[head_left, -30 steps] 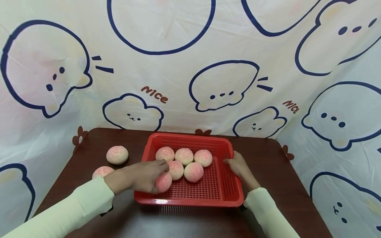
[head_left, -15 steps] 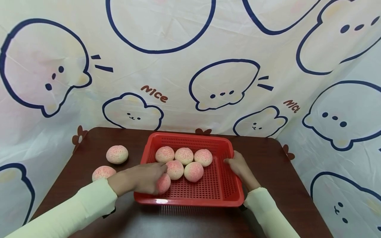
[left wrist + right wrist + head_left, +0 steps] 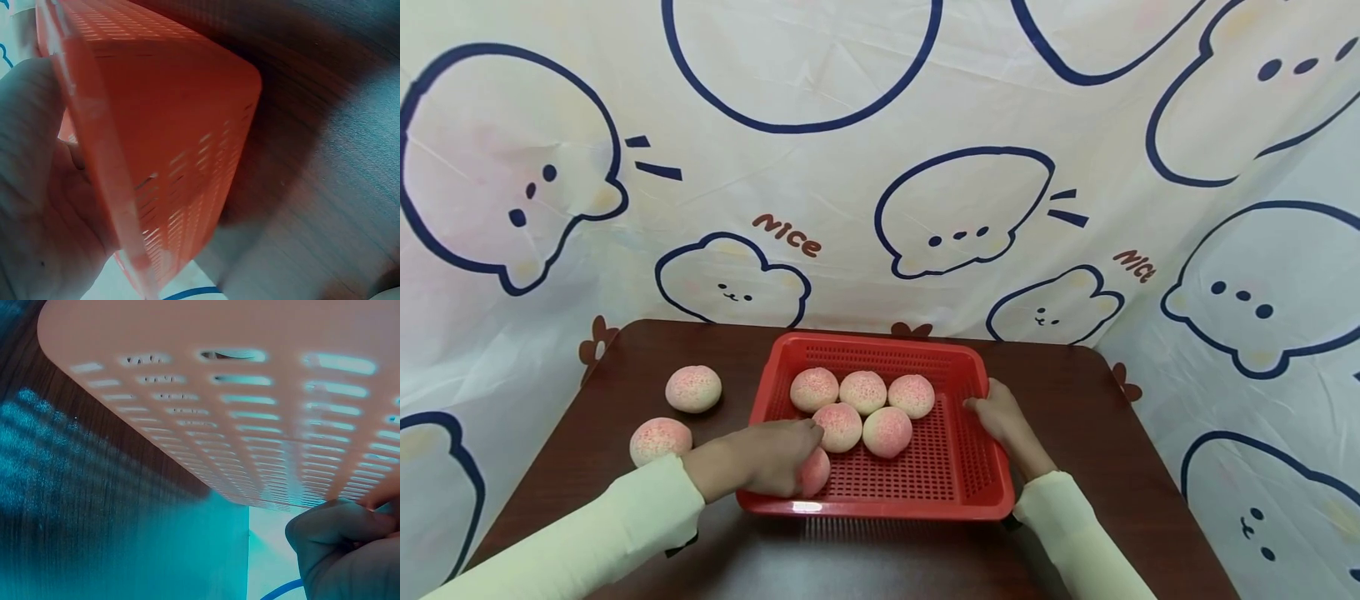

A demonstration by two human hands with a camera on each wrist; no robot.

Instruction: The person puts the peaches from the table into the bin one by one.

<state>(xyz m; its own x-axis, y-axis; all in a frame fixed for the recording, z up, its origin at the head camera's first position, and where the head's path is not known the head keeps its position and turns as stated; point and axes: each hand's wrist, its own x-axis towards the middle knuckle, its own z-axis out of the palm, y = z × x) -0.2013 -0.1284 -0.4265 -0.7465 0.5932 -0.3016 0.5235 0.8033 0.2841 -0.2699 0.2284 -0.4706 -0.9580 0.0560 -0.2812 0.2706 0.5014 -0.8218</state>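
Observation:
A red plastic basket (image 3: 925, 510) with slotted walls sits on the table. Several pink-and-cream peaches lie inside, in its back left and middle, one of them a pink peach (image 3: 887, 432). My left hand (image 3: 775, 457) reaches over the basket's left rim and holds a peach (image 3: 815, 472) low in the near left corner; the hand covers much of it. In the left wrist view, the left hand (image 3: 50, 187) is beside the rim, its fingertips hidden behind the wall. My right hand (image 3: 1003, 421) grips the right rim, its curled fingers outside the wall in the right wrist view.
Two more peaches lie on the dark wooden table (image 3: 1067, 400) left of the basket: one farther back (image 3: 693, 389) and one peach (image 3: 660, 441) close to the left forearm. A white cloth printed with cartoon bears (image 3: 842, 192) hangs behind and at both sides.
My left hand has moved slightly toward the near left corner of the basket, with its peach. The right hand keeps its grip on the rim. The other peaches stay put.

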